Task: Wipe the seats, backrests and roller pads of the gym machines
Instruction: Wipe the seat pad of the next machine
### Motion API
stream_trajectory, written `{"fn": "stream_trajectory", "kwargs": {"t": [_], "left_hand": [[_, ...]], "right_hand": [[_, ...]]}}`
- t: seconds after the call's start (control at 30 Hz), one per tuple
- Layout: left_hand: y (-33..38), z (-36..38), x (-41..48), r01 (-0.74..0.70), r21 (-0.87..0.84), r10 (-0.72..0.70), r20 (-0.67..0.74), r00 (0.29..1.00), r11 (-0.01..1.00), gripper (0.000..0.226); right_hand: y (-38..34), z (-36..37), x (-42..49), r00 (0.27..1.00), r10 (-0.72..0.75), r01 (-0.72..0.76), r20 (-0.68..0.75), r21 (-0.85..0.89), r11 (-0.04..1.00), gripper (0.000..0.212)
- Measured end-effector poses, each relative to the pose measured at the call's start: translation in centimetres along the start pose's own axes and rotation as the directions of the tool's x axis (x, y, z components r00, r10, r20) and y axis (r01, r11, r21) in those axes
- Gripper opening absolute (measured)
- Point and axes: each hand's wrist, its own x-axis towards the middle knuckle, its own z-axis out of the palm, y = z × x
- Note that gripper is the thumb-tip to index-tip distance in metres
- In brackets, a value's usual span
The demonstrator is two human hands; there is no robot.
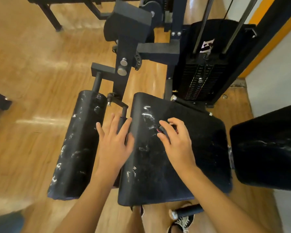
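In the middle of the view: seat, black padded, roughly square, front edge nearest the camera; white scuffs and smears near its left edge.
Left of the seat: roller pad, long and black, lying parallel to the seat's left edge; white smears along its top; its near end looks frayed.
Gap: a narrow channel between roller pad and seat, holding a thin black rod and the foot of the frame post.
Right of the seat: backrest, black, close to the seat's right edge, faint white streaks on it.
Left hand: flat, fingers straight and spread, over the gap; its fingertips overlap the rod and the seat's left edge; contact cannot be judged.
Right hand: over the left-centre of the seat, fingers curled round a small dark object with a red mark; what it is cannot be told.
Hands: apart, side by side, both near the seat's left edge.
Behind the seat: weight stack with two upright guide rods, close to the seat's rear right corner.
Open room: bare wooden floor left of the roller pad; a narrower strip on the right along the wall.
Below the front edge: short black handle with a metal end cap, above a laced shoe.
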Motion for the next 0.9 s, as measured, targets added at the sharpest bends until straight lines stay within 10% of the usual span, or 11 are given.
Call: {"fn": "stream_trajectory", "kwargs": {"t": [0.47,0.67,0.9], "left_hand": [[-8.4,14.7,9.5,-0.149,-0.08,0.154,0.06,0.986,0.986,0.047],[-7.9,17.0,9.8,-0.08,-0.155,0.095,0.09,0.991,0.985,0.042],[-1.2,18.7,9.2,-0.125,-0.289,0.175,0.157,0.972,0.949,0.041]], "right_hand": [[6.3,18.3,8.1,0.986,0.161,-0.163,0.054,0.034,0.986,0.051],[7.1,18.4,8.1,0.892,0.436,-0.438,0.115,0.453,0.776,0.043],[11.0,16.0,7.2,0.846,0.526,-0.525,0.089,0.313,0.792,0.046]]}}
